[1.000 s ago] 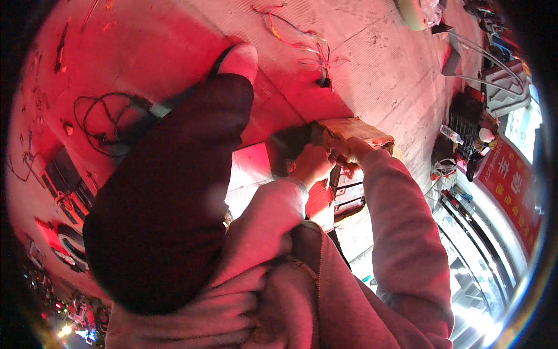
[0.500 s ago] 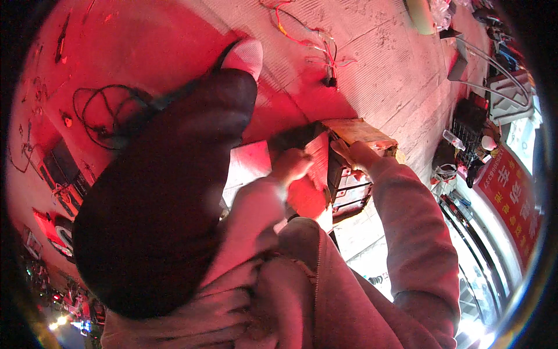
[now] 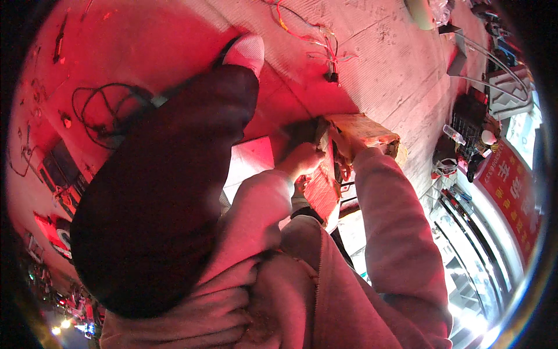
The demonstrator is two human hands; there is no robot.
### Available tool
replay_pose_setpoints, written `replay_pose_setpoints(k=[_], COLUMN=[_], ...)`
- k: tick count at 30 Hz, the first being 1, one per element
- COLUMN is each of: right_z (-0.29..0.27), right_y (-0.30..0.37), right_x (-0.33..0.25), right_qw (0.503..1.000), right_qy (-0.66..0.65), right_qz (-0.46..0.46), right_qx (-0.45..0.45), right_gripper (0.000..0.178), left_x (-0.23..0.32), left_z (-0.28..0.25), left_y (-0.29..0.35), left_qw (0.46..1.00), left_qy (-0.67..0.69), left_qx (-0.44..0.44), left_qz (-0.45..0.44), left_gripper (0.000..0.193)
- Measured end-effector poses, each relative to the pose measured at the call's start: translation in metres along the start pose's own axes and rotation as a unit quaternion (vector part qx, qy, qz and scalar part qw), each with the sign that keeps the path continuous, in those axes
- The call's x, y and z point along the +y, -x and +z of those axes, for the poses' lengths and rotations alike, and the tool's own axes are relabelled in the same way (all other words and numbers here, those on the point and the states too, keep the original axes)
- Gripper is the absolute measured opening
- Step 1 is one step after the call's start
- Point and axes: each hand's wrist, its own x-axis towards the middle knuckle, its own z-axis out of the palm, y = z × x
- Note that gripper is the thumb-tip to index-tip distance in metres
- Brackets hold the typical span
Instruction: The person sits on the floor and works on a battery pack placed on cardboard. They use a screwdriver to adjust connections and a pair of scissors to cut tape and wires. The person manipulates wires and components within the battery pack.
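Left hand (image 3: 306, 158) moved nearer box (image 3: 363, 128); grip unclear.

coiled black cable (image 3: 111, 116) | loose wires (image 3: 332, 58) | clear bottle (image 3: 454, 135) | red banner (image 3: 507, 195)

Red light washes the floor (image 3: 157, 46), glare whitening lower right.

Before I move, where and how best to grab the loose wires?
Probably the black end piece of the wires, from above, on the side facing the tan box: it looks compact and blocky, while the thin strands spread out beyond it.
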Motion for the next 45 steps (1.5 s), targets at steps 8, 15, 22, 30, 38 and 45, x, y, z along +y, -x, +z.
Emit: replay_pose_setpoints(k=[8,15,22,30,38,45], right_z=[0.022,0.02,0.004,0.012,0.048,0.105], right_y=[0.002,0.005,0.004,0.043,0.113,0.193], right_x=[0.008,0.005,-0.013,0.002,0.058,0.1], right_qw=[0.998,0.998,0.999,0.986,0.927,0.868], right_qy=[0.027,0.015,0.014,-0.111,-0.376,-0.479], right_qz=[0.048,0.045,0.052,0.099,0.002,-0.115], right_qx=[0.041,0.032,-0.005,-0.079,-0.005,0.06], right_gripper=[0.07,0.072,0.076,0.079,0.079,0.052], left_x=[-0.035,-0.035,-0.023,-0.024,-0.007,0.015], left_z=[0.011,0.018,0.007,0.011,0.003,0.018], left_y=[-0.011,-0.008,-0.005,-0.007,-0.007,-0.012], left_qw=[0.998,1.0,0.993,0.999,0.996,0.988], left_qy=[0.03,-0.014,0.059,-0.018,0.012,-0.114], left_qx=[-0.048,0.028,-0.05,-0.034,-0.036,0.08], left_qz=[-0.022,0.004,-0.089,-0.026,-0.085,-0.069], left_gripper=[0.036,0.034,0.036,0.041,0.037,0.044])
